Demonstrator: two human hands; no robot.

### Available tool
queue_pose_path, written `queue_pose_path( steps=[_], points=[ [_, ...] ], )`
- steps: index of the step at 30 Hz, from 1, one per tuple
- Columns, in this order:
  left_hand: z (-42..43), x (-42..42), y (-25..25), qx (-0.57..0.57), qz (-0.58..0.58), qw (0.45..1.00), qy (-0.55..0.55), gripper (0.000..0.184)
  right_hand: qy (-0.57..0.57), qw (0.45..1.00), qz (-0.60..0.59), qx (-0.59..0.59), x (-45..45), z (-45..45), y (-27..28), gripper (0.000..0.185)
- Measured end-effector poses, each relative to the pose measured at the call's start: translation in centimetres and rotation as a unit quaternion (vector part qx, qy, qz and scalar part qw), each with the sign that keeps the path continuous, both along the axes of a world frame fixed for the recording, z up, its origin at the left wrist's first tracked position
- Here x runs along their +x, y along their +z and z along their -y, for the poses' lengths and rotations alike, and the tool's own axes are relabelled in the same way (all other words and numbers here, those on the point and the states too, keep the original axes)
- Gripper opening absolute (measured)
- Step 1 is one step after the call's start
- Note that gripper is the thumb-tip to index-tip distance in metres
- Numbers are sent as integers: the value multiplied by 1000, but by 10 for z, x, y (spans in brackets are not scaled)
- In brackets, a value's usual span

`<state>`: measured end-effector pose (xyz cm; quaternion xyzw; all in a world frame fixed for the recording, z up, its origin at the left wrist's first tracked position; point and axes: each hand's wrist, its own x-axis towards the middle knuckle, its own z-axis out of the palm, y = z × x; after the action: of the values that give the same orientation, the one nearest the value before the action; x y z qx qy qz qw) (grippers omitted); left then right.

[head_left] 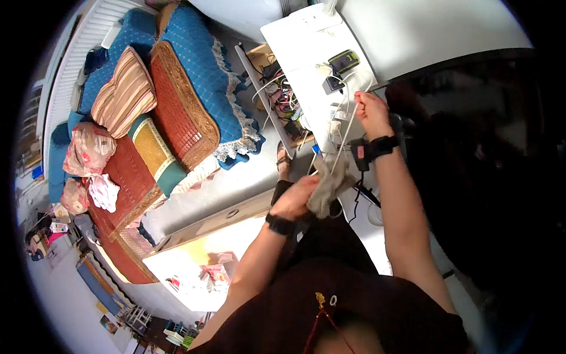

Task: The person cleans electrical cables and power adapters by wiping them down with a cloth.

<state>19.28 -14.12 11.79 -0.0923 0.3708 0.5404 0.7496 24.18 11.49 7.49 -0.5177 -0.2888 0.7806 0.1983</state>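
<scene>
My left hand is closed on a grey-beige cloth, which is bunched up in front of my body. From the cloth a white cable runs up to my right hand. The fingers of that hand are pinched on the cable, above the white cabinet top. Whether the cloth wraps fully round the cable is hidden by its folds. Beyond my right hand lie a black adapter and a black and yellow-green device.
An open drawer full of tangled cables juts out of the white cabinet. To the right stands a large black screen. A blue sofa with cushions is on the left, and a low table stands near my left elbow.
</scene>
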Motion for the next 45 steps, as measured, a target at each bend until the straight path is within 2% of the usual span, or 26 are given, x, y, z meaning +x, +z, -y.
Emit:
queue_pose_path(
  steps=[3, 5, 7, 9, 10, 11, 13, 14, 17, 18, 21, 25, 29, 32, 34, 35, 36, 37, 39, 41, 42, 43, 45],
  points=[
    [24, 9, 1, -26, 44, 998, 49, 22, -6, 1000, -13, -19, 3, -3, -16, 11],
    [25, 5, 2, -22, 23, 999, 37, 22, -32, 997, -40, -57, -1, 8, -21, 13],
    [25, 0, 1, -20, 2, 999, 25, 21, 5, 994, -75, -74, 3, 18, -20, 17],
    [24, -4, -2, -34, -2, 995, 92, 20, 30, 979, -151, -133, 11, 30, -14, 17],
    [23, -6, -4, -16, 0, 996, 85, 21, 66, 969, -165, -174, 16, 37, -4, 23],
    [24, -7, -4, -13, 0, 996, 86, 21, 68, 969, -164, -171, 18, 46, 5, 23],
    [24, -11, 2, 9, -4, 1000, 17, 22, 174, 965, -167, -101, 20, 62, 18, 34],
    [25, -11, -1, 10, -5, 1000, 16, 22, 180, 954, -209, -112, 23, 65, 20, 36],
    [30, -8, -7, -6, 13, 999, 32, 25, 188, 960, -189, -85, 22, 71, 39, 38],
    [29, -8, -4, -12, 21, 998, 56, 27, 206, 943, -248, -85, 22, 69, 39, 39],
    [31, -7, -9, -33, 47, 992, 110, 30, 183, 952, -226, -92, 30, 74, 46, 42],
    [27, -7, 5, -53, 77, 983, 158, 31, 183, 944, -247, -122, 35, 86, 52, 37],
    [34, -3, -5, -55, 86, 982, 158, 32, 178, 961, -205, -60, 35, 91, 52, 25],
    [36, -7, -4, -45, 22, 994, 92, 31, 205, 964, -170, -8, 33, 92, 52, 20],
    [42, -11, -25, 2, -94, 995, 23, 26, 216, 964, -153, 12, 31, 94, 55, 18],
    [45, -17, -34, 2, -96, 995, 23, 26, 224, 965, -133, 38, 30, 96, 57, 17],
    [47, -26, -41, 4, -159, 987, 11, 24, 232, 964, -114, 64, 30, 97, 59, 17],
    [41, -34, -34, 6, -222, 975, 0, 22, 233, 964, -115, 65, 29, 99, 59, 17],
    [22, -42, -19, -33, -277, 959, 44, 24, 243, 965, -65, 79, 28, 103, 57, 16],
    [12, -57, -36, 16, -325, 945, -33, 26, 226, 968, -59, 86, 27, 108, 55, 15],
    [-2, -53, -20, 69, -349, 935, -11, 29, 210, 972, -53, 93, 27, 110, 54, 15],
    [-12, -52, -9, 69, -349, 935, -10, 29, 210, 972, -52, 94, 26, 111, 51, 15],
    [-29, -50, 1, 66, -340, 936, -64, 30, 205, 959, -28, 193, 24, 113, 46, 14]
  ],
)
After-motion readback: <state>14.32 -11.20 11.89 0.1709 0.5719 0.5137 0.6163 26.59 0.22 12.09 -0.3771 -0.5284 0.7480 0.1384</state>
